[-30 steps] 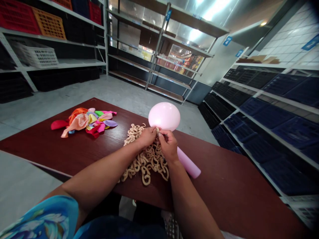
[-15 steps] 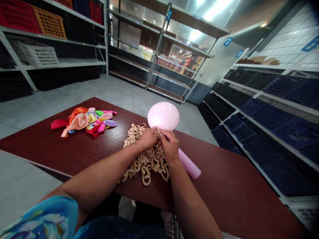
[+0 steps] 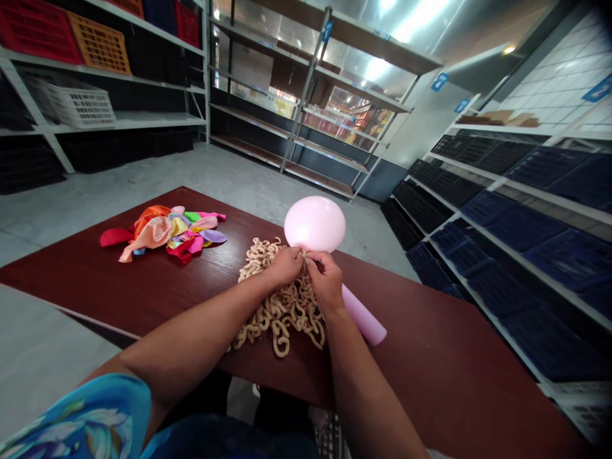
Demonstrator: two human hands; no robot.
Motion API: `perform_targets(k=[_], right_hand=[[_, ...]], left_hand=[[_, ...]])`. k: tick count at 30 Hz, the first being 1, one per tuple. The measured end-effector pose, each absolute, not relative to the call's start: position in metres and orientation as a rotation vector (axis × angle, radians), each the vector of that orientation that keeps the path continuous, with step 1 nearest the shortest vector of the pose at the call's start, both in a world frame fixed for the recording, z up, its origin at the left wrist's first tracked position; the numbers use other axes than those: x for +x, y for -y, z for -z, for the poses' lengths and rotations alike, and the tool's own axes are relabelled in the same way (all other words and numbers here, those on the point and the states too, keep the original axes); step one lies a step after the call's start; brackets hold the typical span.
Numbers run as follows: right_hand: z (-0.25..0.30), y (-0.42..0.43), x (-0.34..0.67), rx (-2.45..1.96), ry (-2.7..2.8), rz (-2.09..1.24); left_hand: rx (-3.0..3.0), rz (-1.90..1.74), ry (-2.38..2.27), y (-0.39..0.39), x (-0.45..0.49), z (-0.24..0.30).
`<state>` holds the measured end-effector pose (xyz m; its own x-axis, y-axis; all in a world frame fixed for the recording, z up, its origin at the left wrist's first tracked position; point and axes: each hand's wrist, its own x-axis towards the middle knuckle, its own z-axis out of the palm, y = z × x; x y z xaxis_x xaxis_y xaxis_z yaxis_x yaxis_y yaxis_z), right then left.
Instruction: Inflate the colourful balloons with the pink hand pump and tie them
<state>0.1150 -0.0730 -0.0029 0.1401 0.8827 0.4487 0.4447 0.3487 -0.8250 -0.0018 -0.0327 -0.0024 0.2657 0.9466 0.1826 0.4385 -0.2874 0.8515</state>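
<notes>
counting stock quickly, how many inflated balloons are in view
1: the pink balloon, just beyond the left hand and right hand, which are at its lower edge. The limp balloons left of them aren't counted. Others may be hidden.

Pink balloon (image 3: pixel 314 223), neck perhaps hidden, blue sleeve (image 3: pixel 95 411) cropped

glare on ceiling (image 3: pixel 423 22) | edges stretched | right corners dark

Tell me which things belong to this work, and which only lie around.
Likely this work:
Inflated round pink balloon, at left hand and right hand
Curly beige strands, beneath both
Limp multicoloured balloons, untouched

Likely lying around:
Smooth pink cylinder, role unclear
White plastic crate
</notes>
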Motion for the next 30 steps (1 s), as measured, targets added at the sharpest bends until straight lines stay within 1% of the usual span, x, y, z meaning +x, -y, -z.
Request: perform_targets(k=[3,9,13,15,19,20,26,30], right_hand=[[0.0050,0.0712,0.1157,-1.297,1.517,-0.494],[0.0112,0.0684,0.1151,-1.333,1.552,-0.322],[0.0134,0.0670,0.1168,-1.363,1.441,-0.512],[0.0120,0.0680,0.1166,-1.368,1.434,-0.549],[0.0069,0.0737,0.1113,-1.303,1.551,-0.329],[0.0063,0.0751,0.1098,-1.289,1.569,-0.319],[0.0080,0.0733,0.1113,-1.367,1.268,-0.501],[0.0064,0.0706,0.1142,-1.364,1.249,-0.545]], left_hand=[[1.878,-0.947,-1.250,0.0332,-0.0016,0.0032],[1.803,-1.000,-1.180,0.0351,-0.0009,0.0019],[1.584,-1.013,-1.039,0.0376,0.0013,0.0017],[1.500,-1.034,-0.996,0.0383,0.0026,0.0024],[1.418,-1.089,-1.020,0.0363,0.0025,0.0043],[1.421,-1.099,-1.037,0.0352,0.0018,0.0047],[1.528,-1.140,-1.002,0.0335,-0.0010,0.0043],[1.652,-1.168,-0.959,0.0350,0.0015,0.0071]])
